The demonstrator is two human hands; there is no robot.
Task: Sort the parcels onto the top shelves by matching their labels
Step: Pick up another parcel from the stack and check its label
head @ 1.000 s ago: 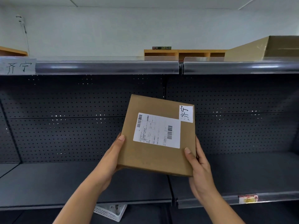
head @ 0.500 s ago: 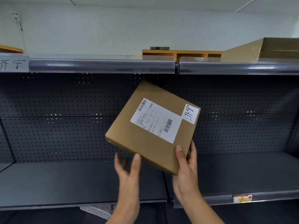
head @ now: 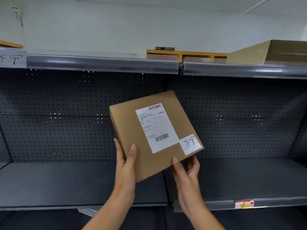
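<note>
A flat brown cardboard parcel (head: 132, 130) is held up in front of the dark pegboard shelving, tilted with one corner pointing down. It bears a white shipping label (head: 156, 127) and a small handwritten label (head: 190, 144) at its right corner. My left hand (head: 124, 166) grips its lower left edge, thumb on the face. My right hand (head: 187, 173) holds the lower right edge from beneath. The top shelf rail (head: 103, 63) runs above, with a handwritten shelf label (head: 11, 59) at its far left.
A large open cardboard box (head: 272, 51) sits on the top shelf at the right. Wooden cubbies (head: 186, 53) stand behind the shelf. The lower shelf (head: 54, 183) lies below the parcel, with a price tag (head: 244, 203) on its right rail. A white basket (head: 87, 211) shows underneath.
The parcel has been rotated clockwise, so the handwritten label moved from the upper right to the lower right corner. My left hand shifted from under the parcel to gripping its left edge.
</note>
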